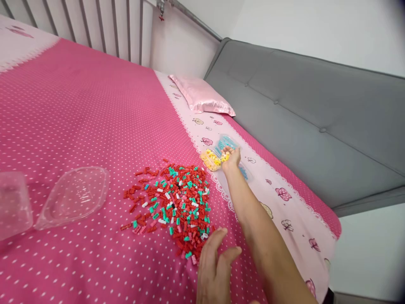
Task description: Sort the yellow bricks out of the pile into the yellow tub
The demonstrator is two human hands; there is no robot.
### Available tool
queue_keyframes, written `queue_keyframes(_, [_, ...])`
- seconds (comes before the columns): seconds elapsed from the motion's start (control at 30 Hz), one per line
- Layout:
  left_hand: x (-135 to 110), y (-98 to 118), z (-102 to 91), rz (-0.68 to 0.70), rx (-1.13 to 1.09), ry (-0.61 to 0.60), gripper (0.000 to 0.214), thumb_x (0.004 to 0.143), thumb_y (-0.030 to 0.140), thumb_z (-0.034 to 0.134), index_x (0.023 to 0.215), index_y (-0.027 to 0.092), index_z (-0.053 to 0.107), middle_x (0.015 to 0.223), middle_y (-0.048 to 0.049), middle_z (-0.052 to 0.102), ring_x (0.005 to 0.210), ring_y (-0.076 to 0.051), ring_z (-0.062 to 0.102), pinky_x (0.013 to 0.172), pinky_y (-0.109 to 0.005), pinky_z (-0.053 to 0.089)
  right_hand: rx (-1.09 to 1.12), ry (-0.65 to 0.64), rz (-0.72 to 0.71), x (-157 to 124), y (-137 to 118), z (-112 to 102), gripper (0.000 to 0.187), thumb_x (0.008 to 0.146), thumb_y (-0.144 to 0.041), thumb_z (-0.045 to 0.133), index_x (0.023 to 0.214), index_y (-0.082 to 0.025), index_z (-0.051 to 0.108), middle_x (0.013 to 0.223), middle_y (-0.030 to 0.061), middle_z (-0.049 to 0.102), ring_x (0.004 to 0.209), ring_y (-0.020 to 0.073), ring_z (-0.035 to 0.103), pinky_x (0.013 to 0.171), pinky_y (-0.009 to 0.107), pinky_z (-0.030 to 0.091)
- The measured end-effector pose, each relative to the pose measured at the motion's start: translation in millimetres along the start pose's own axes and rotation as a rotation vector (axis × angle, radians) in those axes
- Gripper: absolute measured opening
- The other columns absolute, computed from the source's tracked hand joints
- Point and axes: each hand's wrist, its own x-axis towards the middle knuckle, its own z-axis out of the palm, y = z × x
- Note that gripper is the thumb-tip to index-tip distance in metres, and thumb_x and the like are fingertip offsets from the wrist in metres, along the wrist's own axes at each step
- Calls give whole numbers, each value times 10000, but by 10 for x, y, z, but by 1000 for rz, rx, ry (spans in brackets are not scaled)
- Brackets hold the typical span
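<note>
A heap of small bricks (172, 202), mostly red with teal, white and pink ones, lies on the pink dotted bedspread (79, 118). My left hand (215, 266) hovers at the heap's near right edge, fingers spread and holding nothing. My right arm stretches far out to a clear divided box (221, 152) holding yellow and blue bricks. My right hand (231, 158) rests over that box, fingers bent down into it with yellow bricks at the fingertips; I cannot tell whether it grips any.
Two clear plastic trays (74, 196) (12, 202) lie at the left on the bedspread. A pink satin pillow (202, 95) sits by the grey padded headboard (300, 114). A radiator (95, 25) stands against the far wall.
</note>
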Motion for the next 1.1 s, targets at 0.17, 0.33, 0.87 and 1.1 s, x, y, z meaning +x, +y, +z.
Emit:
queue_keyframes(0.17, [11,3,-4,-10,-27,15,463,838,571,394,1099,221,550,1312,-138,464,1238,-292,421,974,-463,395,-180,-1,-124,-97,-5,97,465,919,-455,279,674,-171,554,724,15,604,738,119,573,678,242,482])
queue_keyframes(0.33, [23,44,-24,17,-21,89,454,824,570,420,1082,219,547,1250,-137,512,1189,-285,467,957,-446,409,-401,-146,-261,-546,-18,-121,290,820,-436,457,864,-185,595,915,13,631,864,134,594,782,280,465])
queue_keyframes(0.87, [9,126,-74,-16,52,95,523,857,624,276,888,234,623,1110,-96,590,981,-230,568,781,-358,498,-1657,-976,-676,-2018,634,-276,594,861,-451,470,1377,-177,358,1477,134,286,1264,374,315,984,600,315])
queue_keyframes(1.1, [3,173,-91,6,79,108,302,887,393,406,785,245,649,1048,-58,646,917,-206,605,694,-313,528,-1582,-1275,-811,-2342,680,-316,450,914,-357,413,1342,-222,375,1503,77,265,1348,283,224,1045,600,249])
